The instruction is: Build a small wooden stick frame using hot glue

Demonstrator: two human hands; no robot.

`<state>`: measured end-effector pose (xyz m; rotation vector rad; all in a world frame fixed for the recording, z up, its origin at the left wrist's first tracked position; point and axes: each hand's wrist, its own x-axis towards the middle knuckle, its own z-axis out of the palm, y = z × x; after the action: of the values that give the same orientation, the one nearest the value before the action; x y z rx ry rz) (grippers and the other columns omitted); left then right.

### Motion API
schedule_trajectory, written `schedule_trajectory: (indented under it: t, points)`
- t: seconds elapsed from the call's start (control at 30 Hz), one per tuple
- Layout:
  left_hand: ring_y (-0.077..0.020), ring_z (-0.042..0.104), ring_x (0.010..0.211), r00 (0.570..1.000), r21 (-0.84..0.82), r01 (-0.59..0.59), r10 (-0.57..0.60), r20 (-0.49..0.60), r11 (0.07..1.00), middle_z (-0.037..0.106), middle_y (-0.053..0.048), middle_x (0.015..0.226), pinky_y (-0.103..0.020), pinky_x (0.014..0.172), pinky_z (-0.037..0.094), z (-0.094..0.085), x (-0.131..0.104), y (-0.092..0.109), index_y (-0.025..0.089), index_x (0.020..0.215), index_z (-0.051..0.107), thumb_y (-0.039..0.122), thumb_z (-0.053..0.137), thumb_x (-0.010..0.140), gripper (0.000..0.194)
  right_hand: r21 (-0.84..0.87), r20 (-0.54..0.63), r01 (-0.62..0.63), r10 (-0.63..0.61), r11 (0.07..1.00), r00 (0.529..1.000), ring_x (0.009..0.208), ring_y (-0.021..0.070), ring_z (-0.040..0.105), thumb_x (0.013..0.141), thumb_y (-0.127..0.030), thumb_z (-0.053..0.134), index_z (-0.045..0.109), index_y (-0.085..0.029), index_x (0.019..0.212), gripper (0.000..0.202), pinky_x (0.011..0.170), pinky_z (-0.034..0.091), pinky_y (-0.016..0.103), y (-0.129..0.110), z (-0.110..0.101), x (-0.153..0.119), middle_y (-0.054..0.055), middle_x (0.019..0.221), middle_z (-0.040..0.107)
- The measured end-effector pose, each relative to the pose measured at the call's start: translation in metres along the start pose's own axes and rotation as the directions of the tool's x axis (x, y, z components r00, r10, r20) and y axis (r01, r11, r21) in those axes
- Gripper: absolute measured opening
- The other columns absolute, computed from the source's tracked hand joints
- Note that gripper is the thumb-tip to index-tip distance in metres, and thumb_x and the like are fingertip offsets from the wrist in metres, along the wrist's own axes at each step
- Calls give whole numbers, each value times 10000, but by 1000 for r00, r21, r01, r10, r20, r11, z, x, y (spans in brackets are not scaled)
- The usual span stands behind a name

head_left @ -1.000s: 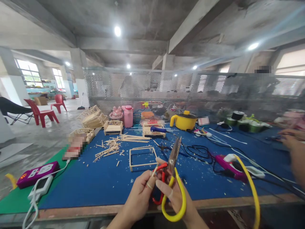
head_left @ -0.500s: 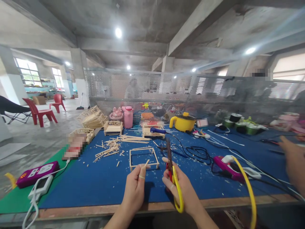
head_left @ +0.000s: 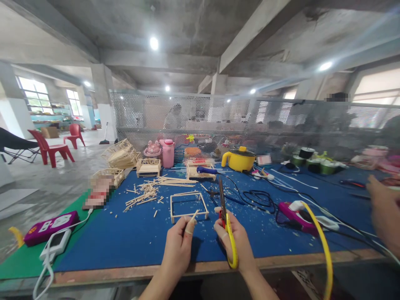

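My left hand (head_left: 179, 241) pinches a short wooden stick (head_left: 195, 214) between thumb and fingertips, just in front of a rectangular wooden stick frame (head_left: 171, 208) standing on the blue mat (head_left: 125, 241). To its right, my right hand (head_left: 236, 241) is wrapped round scissors with yellow and red handles (head_left: 231, 246), their dark blades pointing up and away. The stick and the scissors are apart. Behind the frame, to the left, lies a loose pile of cut sticks (head_left: 146, 194).
Behind are small wooden racks (head_left: 148, 168), a blue glue gun (head_left: 206, 170), a pink thermos (head_left: 168, 153) and a yellow pot (head_left: 242, 160). Cables run to a purple power strip (head_left: 295, 216) at right. Another person's hand (head_left: 383, 204) shows at the right edge.
Both hands keep their holds. The scissors have turned slightly more upright in my right hand, and the stick has shifted slightly to the right. The view has moved a little.
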<state>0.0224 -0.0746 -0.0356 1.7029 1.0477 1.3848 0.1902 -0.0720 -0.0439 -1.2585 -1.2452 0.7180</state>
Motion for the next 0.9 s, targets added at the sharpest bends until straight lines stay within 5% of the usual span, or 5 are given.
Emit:
schedule_trajectory:
  t: [0.13, 0.37, 0.9]
  points:
    - [-121, 454, 660, 1000, -1, -14, 14, 3, 1000, 544, 10, 688, -204, 635, 378, 2, 0, -5, 171, 790, 583, 433, 395, 927, 351, 27, 44, 13, -14, 1000, 999, 447, 86, 429, 722, -419, 609, 498, -171, 1173, 526, 432, 361, 216, 4, 0, -1, -1, 745, 636]
    - [-121, 441, 652, 999, 4, -8, 8, 35, 1000, 537, 11, 684, -205, 633, 369, 2, -1, -5, 174, 796, 587, 433, 394, 926, 348, 10, 31, 8, -9, 1000, 999, 649, 167, 613, 659, -417, 675, 518, -150, 1120, 556, 634, 498, 251, -5, 11, -5, 10, 698, 651]
    - [-131, 462, 689, 1000, 3, 4, -4, 19, 1000, 555, 3, 724, -213, 673, 381, 1, -2, 0, 172, 790, 571, 457, 390, 922, 362, -125, 81, 115, -106, 985, 991, 585, 130, 572, 753, -355, 623, 572, -183, 1136, 423, 559, 475, 207, -4, -1, -1, -20, 670, 598]
